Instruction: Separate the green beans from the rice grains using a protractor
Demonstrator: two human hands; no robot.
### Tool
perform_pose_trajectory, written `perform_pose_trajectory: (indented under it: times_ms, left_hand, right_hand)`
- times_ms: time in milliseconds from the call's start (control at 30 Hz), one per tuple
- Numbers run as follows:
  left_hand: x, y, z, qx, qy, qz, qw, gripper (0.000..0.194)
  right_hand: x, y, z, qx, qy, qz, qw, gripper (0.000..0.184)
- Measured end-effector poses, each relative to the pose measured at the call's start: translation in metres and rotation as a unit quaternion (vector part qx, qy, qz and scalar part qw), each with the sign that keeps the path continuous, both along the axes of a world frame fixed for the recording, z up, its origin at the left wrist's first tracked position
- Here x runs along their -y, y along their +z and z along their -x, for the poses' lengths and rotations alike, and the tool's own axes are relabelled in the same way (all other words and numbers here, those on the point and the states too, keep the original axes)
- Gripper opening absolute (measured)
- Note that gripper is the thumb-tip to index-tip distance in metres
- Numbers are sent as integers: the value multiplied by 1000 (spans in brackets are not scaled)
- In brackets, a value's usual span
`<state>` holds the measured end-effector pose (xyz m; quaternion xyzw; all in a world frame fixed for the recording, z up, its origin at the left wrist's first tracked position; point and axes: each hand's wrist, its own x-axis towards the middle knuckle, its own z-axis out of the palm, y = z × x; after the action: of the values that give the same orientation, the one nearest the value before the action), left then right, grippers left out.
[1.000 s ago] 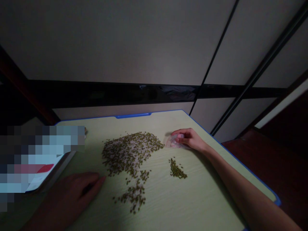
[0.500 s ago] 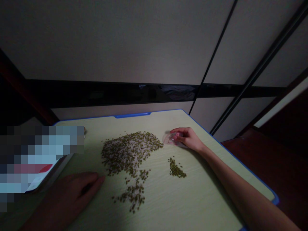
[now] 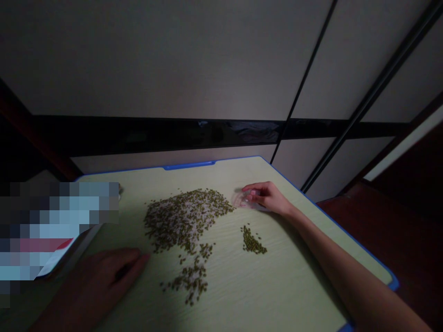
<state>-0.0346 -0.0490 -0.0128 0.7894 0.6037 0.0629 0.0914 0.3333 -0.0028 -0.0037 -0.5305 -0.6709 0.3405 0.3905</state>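
Note:
A wide heap of green mung beans mixed with pale grains lies mid-table, with a looser patch of the mix in front. To its right is a small separate pile of mung beans. My right hand curves its fingers round a see-through plastic piece, perhaps a dish or lid, at the heap's right end; its exact shape is unclear. Left of the loose patch, my left hand rests in shadow, thumb and forefinger apart, with nothing visible in it; its other fingers are hidden.
The pale table has a blue rim and a blue handle at its far edge. A blurred-out, screen-like object stands on the left. Large cabinet panels rise just behind the table.
The fingers of my right hand have shifted slightly on the clear plastic piece. My left hand and the piles stay as they were; the view has moved a little.

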Motion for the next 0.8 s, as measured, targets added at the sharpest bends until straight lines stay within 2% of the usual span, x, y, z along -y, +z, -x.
perform_pose_trajectory:
  times_ms: [67, 233, 567, 800]
  left_hand:
    - [0, 2, -2, -8, 1, 30, 1000, 47]
    - [1, 6, -8, -16, 3, 45, 999, 48]
    - [2, 8, -5, -3, 16, 44, 999, 49]
    - [0, 6, -7, -4, -1, 35, 999, 49]
  right_hand:
    - [1, 1, -2, -2, 7, 10, 1000, 27]
    - [2, 2, -6, -27, 23, 37, 999, 29]
    - [3, 2, -8, -45, 25, 52, 997, 30]
    - [4, 3, -6, -34, 28, 45, 998, 29]
